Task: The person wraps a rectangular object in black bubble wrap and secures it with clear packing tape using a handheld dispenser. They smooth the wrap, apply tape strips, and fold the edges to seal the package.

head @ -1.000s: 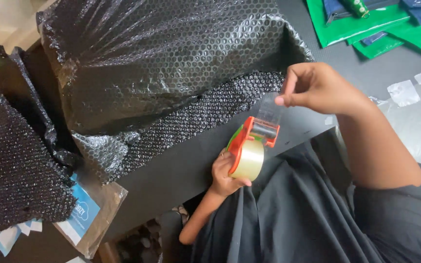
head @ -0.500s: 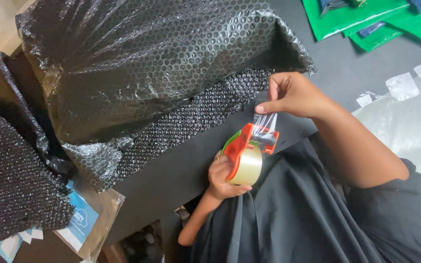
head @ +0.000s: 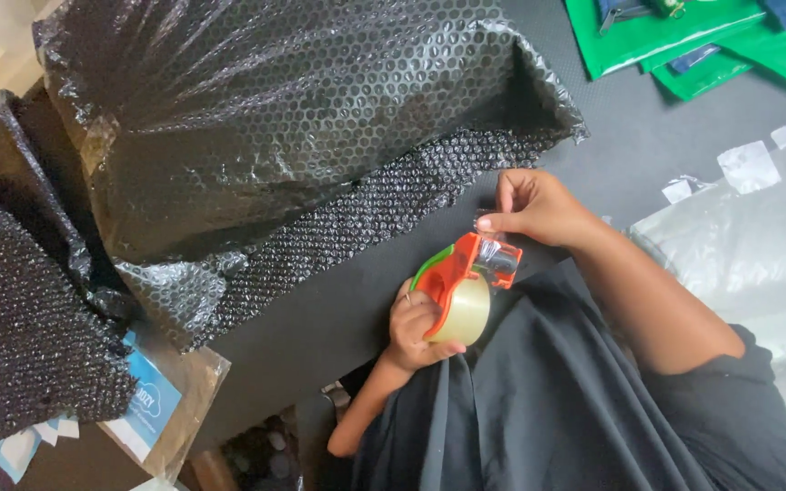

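Note:
My left hand [head: 416, 329] grips an orange and green tape dispenser [head: 455, 273] holding a roll of clear tape [head: 466, 314], just above my black-clothed lap. My right hand [head: 534, 205] pinches the loose end of the clear tape [head: 487, 221] right at the dispenser's mouth. Both hands are at the near edge of a dark table [head: 338, 300]. Just beyond them lies a large parcel wrapped in black bubble wrap [head: 293, 118], with a loose flap of wrap [head: 357, 218] spread toward my hands.
A second black bubble-wrapped bundle [head: 20, 318] lies at the left, with a blue and white card in a clear sleeve [head: 152, 400] beside it. Green bags [head: 684, 36] lie at the top right. A sheet of clear plastic [head: 757, 255] is at the right.
My right hand has come down and left, closer to the dispenser, so the pulled stretch of tape is shorter. My left hand still holds the dispenser.

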